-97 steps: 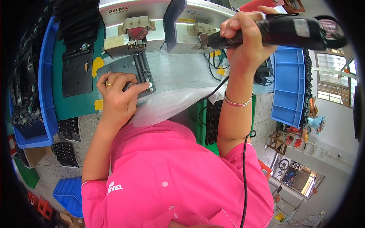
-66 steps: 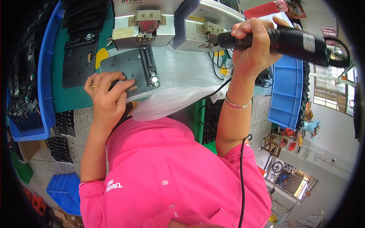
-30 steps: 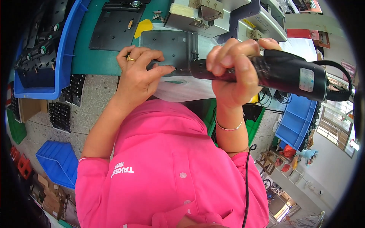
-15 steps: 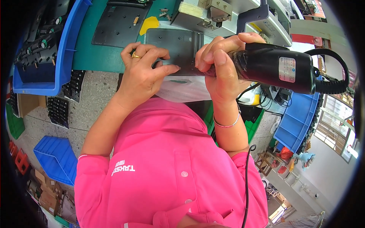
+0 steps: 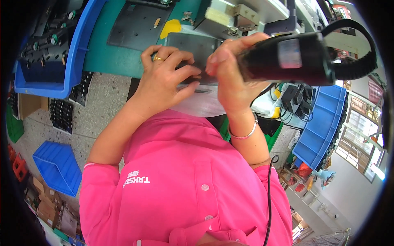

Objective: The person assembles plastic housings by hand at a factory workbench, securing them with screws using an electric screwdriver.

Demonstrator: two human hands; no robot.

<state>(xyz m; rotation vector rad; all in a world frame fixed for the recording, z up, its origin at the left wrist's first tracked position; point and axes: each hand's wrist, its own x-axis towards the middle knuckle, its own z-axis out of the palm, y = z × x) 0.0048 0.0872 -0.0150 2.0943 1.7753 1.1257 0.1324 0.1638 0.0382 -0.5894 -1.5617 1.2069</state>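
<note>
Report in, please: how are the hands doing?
Right hand gripping black corded tool. Left hand at dark flat panel. Tool tip hidden from view.

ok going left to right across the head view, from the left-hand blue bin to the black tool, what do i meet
Blue plastic bin, flat black rectangular plate, left hand, right hand, black cylindrical handheld tool.

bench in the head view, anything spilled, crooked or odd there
Nothing looks spilled or damaged. Slightly untidy: the white sheet sags off the bench near the left hand, and small loose parts lie scattered by the yellow piece.
</note>
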